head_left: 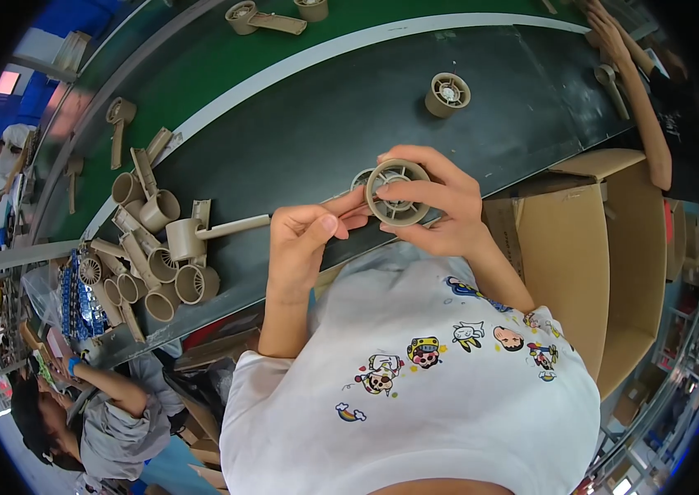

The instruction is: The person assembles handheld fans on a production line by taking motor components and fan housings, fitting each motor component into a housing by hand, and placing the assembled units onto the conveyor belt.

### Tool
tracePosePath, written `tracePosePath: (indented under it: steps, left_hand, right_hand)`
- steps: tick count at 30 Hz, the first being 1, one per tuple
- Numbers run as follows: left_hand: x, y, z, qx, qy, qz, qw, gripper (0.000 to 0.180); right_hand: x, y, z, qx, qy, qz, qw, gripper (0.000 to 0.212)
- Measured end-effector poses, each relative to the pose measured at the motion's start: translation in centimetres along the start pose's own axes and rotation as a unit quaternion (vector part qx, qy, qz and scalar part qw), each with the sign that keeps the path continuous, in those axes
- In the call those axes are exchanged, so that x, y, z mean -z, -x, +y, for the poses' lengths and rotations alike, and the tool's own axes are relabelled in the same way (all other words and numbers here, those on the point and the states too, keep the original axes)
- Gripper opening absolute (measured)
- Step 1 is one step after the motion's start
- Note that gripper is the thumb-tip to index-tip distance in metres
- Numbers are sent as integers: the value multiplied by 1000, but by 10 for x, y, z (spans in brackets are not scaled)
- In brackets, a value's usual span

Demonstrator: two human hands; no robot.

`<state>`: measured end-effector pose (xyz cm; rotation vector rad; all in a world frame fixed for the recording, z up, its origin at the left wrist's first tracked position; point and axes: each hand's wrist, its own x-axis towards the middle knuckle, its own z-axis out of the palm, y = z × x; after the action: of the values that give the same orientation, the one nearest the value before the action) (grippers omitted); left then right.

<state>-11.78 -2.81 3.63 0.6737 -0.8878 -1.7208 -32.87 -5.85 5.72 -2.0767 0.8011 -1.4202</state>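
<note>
Over the near edge of the dark table, my right hand (pixel 446 200) grips a round beige fan housing (pixel 400 217) with spokes inside its rim. Its thumb and fingers are wrapped round the ring. My left hand (pixel 314 231) is closed at the ring's left side, fingertips pinched together. Part of a second ring (pixel 357 178) shows behind the first one; my fingers hide most of it. What the left fingers pinch is mostly hidden. Left of that hand lies a beige fan housing with a long handle (pixel 238 227), on the edge of a pile.
Several beige housings with handles (pixel 160 213) are heaped at the left. A single round housing (pixel 448 94) stands farther back. More lie on the green belt (pixel 192 49). An open cardboard box (pixel 568 256) is at the right. One co-worker (pixel 654 124) reaches in at far right, another (pixel 110 404) works at lower left.
</note>
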Motion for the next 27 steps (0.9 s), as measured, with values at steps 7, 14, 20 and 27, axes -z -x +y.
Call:
tracePosePath:
  steps: [7, 14, 20, 27]
  left_hand:
    - [-1, 5, 4, 40, 74, -12, 996, 26]
    - [-12, 6, 0, 30, 73, 23, 997, 20]
    - [-15, 13, 1, 69, 87, 21, 994, 21]
    - [-17, 18, -12, 17, -100, 63, 993, 13]
  right_hand:
    - [4, 3, 0, 10, -54, -27, 998, 39]
    - [2, 2, -12, 119, 112, -15, 986, 35]
    - [4, 5, -14, 125, 134, -18, 983, 33]
    - [7, 9, -25, 121, 185, -60, 973, 32]
